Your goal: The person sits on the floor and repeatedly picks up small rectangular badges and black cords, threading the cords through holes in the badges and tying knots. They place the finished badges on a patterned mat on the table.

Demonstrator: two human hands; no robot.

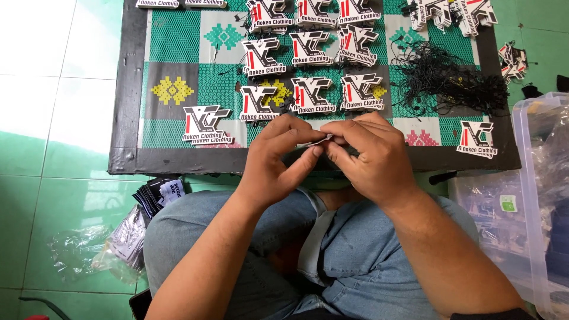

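While pinched edge-on between both sets of fingertips, just above the mat's near border (178,160), looked light, thin and stiffish: a small cardboard hang tag (320,140), best taken by its edges. Left hand (278,157) and right hand (370,160) closed narrowly on it. Mostly hidden by fingers; couldn't tell whether a black string from the pile (450,83) was attached.
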